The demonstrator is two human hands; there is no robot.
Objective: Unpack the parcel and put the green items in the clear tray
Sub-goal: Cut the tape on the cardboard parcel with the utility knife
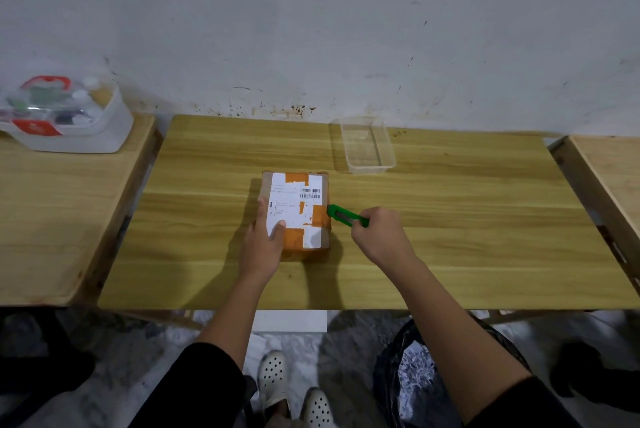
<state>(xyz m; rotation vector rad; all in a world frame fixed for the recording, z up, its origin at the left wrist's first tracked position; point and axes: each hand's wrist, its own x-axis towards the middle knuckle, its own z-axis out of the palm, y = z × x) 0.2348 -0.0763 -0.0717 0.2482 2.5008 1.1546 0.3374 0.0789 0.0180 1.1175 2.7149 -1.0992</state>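
Observation:
A small cardboard parcel (301,199) with a white label and orange tape lies in the middle of the wooden table (450,237). My left hand (265,240) rests flat on its near left part, pressing it down. My right hand (381,233) grips a green utility knife (344,215), whose tip touches the orange tape on the parcel's right edge. The clear tray (365,147) stands empty behind and to the right of the parcel, near the wall.
A white storage box (69,119) with red clips and small items sits on a side table at the left. Another wooden table (609,178) borders the right. A black bag (415,368) lies on the floor below the front edge.

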